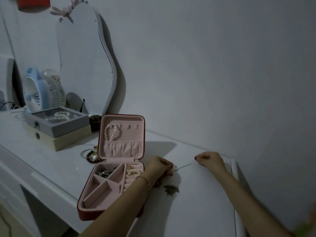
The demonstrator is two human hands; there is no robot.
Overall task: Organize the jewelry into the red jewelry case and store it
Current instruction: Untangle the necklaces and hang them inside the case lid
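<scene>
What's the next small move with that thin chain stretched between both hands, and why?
Probably carry the thin chain left and hang it on a free hook in the open lid of the red jewelry case. The left hand and right hand each pinch an end, holding it taut above the table; only the pearl strand hangs on the hooks.
</scene>
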